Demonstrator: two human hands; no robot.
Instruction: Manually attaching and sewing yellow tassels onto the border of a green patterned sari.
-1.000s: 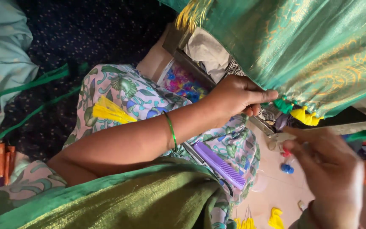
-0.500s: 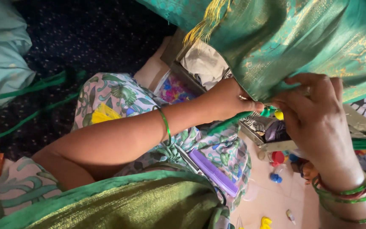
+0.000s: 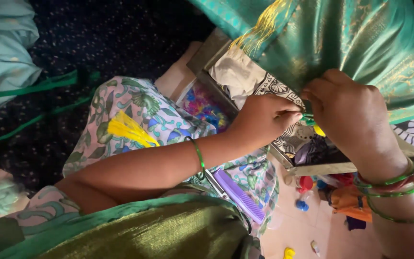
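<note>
My left hand (image 3: 264, 117) and my right hand (image 3: 348, 112) meet at the lower edge of a shiny green and gold silk cloth (image 3: 360, 43) hanging at the upper right. Both pinch the cloth's hem, where green threads and a small yellow tassel (image 3: 318, 129) show between the fingers. Green bangles ring both wrists. A loose yellow tassel (image 3: 129, 130) lies on my lap, on floral printed fabric (image 3: 159, 115).
A purple comb (image 3: 239, 194) rests on my lap near the left elbow. An open box (image 3: 264, 96) below the hands holds patterned cloths and colourful thread. Small coloured bits lie on the tiled floor (image 3: 303, 230). A dark dotted rug (image 3: 97, 43) and pale blue cloth (image 3: 1, 52) lie left.
My right hand has risen from the lower right to the cloth's hem and joined the left hand there. The view shifted slightly.
</note>
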